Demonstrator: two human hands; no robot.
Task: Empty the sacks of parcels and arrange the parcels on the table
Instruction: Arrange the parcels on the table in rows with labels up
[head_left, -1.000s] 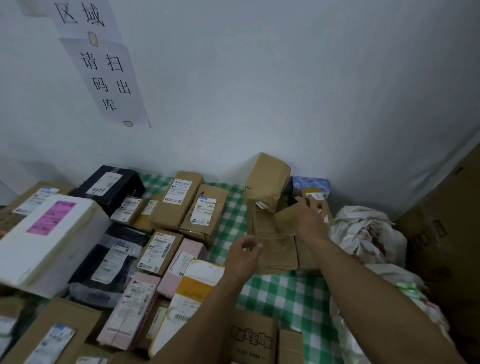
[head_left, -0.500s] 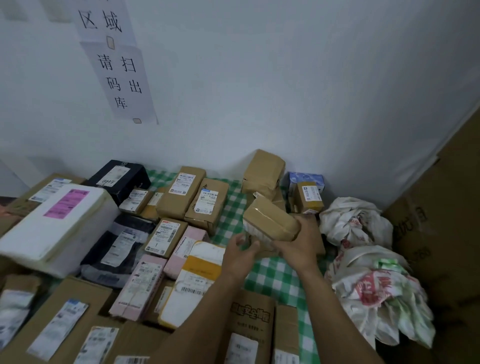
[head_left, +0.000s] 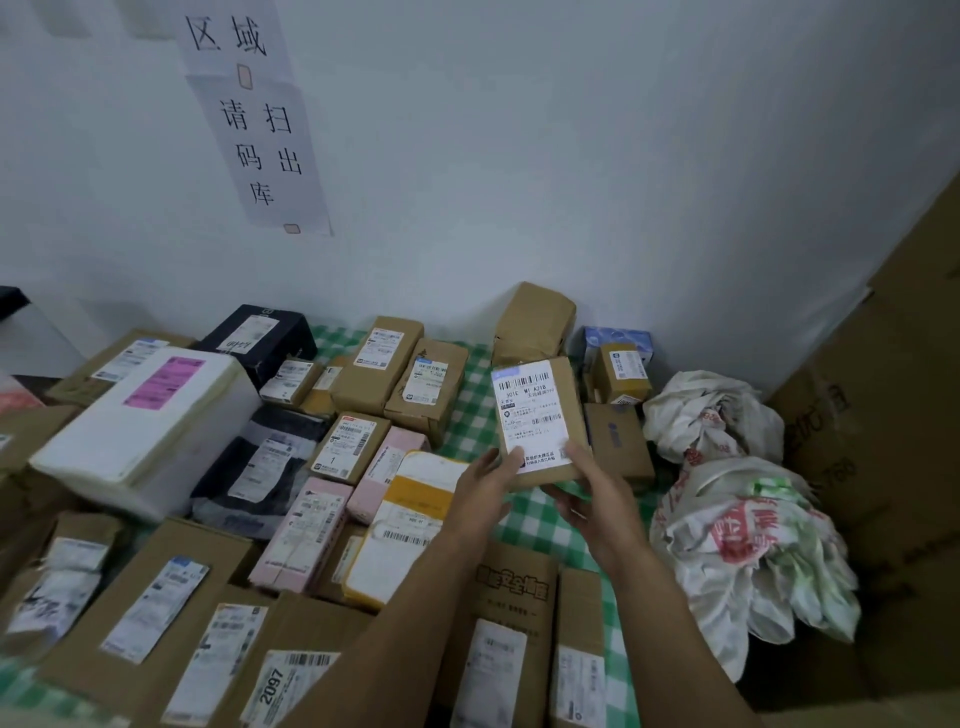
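Green-check table (head_left: 470, 415) by a white wall (head_left: 571, 156), crowded w/ parcels (head_left: 384, 358). Left hand (head_left: 485, 486) & right hand (head_left: 592, 499) grip the labelled brown parcel (head_left: 540, 415) by its lower end, just left of the crumpled sack (head_left: 711, 415). Lay it label-up in the bare patch left of the sack, square to neighbours.

The left hand (head_left: 480, 488) and the right hand (head_left: 597, 496), two together, hold one labelled parcel (head_left: 535, 410). There are two pink parcels (head_left: 301, 535), one white foam box (head_left: 150, 431), one black box (head_left: 254, 335) and two crumpled sacks (head_left: 748, 545).

wall sign (head_left: 257, 130) reads 区域 请扫码出库; front box (head_left: 283, 680) label says 2097; held parcel (head_left: 535, 415) label, 501e.
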